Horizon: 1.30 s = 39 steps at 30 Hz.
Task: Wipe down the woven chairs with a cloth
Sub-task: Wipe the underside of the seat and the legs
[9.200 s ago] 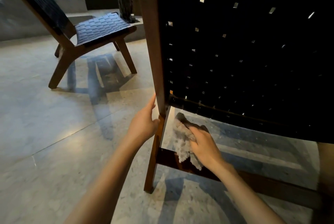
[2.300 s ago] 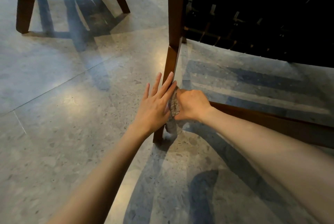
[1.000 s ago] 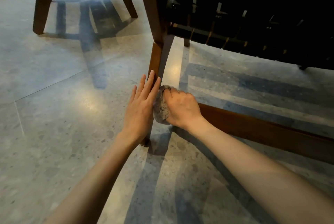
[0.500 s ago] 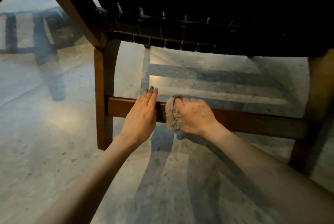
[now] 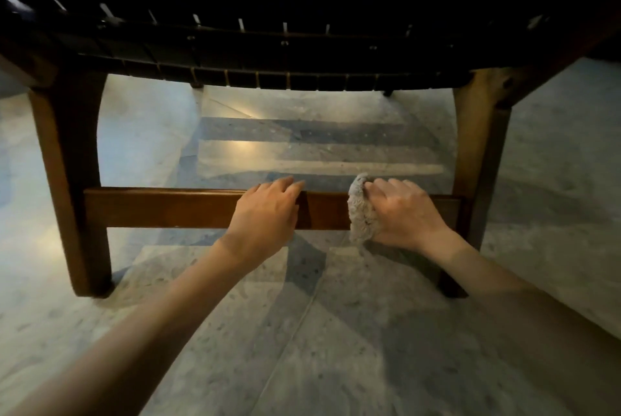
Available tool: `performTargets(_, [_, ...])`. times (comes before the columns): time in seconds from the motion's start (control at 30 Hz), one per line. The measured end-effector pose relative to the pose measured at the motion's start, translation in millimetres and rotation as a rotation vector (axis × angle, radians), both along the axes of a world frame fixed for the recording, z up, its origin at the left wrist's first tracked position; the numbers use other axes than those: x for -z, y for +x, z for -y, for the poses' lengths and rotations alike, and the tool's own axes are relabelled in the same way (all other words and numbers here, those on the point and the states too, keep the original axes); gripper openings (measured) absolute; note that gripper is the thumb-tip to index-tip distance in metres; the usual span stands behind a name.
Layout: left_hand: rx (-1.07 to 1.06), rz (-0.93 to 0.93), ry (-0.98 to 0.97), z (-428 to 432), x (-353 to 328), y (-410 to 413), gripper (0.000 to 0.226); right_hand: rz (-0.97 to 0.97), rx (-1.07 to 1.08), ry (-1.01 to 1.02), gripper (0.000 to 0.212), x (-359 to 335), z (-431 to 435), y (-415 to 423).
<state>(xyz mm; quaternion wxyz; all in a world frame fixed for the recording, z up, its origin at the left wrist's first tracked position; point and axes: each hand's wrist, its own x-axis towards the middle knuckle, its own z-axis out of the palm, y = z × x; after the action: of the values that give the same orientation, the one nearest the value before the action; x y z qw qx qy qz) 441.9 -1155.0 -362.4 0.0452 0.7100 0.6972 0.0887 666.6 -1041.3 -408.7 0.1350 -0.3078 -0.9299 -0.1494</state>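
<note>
Cloth (image 5: pixel 361 210) slid right along crossbar (image 5: pixel 161 209), right hand (image 5: pixel 405 214) grip clamped on it, left hand (image 5: pixel 265 214) grip relaxed, resting on crossbar

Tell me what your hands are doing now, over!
Left hand resting on wooden crossbar. Right hand gripping cloth, pressed against same crossbar. Nothing in the way.

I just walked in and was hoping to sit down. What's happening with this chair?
A person is wiping the chair's low brown wooden crossbar, which joins two legs beneath the dark woven seat. The right hand grips a bunched pale grey fluffy cloth and presses it against the bar near its right end. The left hand rests on the bar around its middle, holding nothing. The chair stands on a grey speckled stone floor.
</note>
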Motion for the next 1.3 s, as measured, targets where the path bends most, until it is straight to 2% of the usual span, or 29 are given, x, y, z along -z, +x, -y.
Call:
performTargets(0.17, [0.094,-0.052,-0.080,-28.4,-8.4,42.8,0.048,-0.015,0.132,0.054,0.068,2.3,-7.8,49.8])
performTargets(0.4, [0.043,-0.113,-0.167,-40.4,4.6,76.5,0.052,-0.044,0.437,0.054,0.073,19.3,10.0,49.7])
performTargets(0.57, [0.024,-0.042,-0.188,-41.7,-2.0,69.0,0.050,0.002,0.262,0.039,0.082,8.4,9.1,22.7])
performTargets(0.7, [0.065,-0.084,-0.245,-42.8,-4.0,69.1,0.047,-0.055,0.195,0.006,0.067,5.1,19.4,-14.3])
performTargets(0.8, [0.051,-0.080,-0.278,-45.1,-4.3,66.0,0.051,-0.073,0.145,0.030,0.062,7.6,16.6,-4.5])
performTargets(1.03, [0.023,-0.104,-0.402,-52.8,-7.7,71.6,0.053,0.033,0.294,0.083,0.051,16.4,15.5,69.9])
performTargets(1.2, [0.052,-0.126,-0.568,-69.2,-21.2,79.4,0.056,-0.024,0.235,-0.114,0.048,-2.6,32.4,84.8])
performTargets(1.3, [0.124,-0.111,-0.634,-77.0,-35.1,97.4,0.052,-0.276,0.269,-0.351,0.063,-27.1,46.3,101.9])
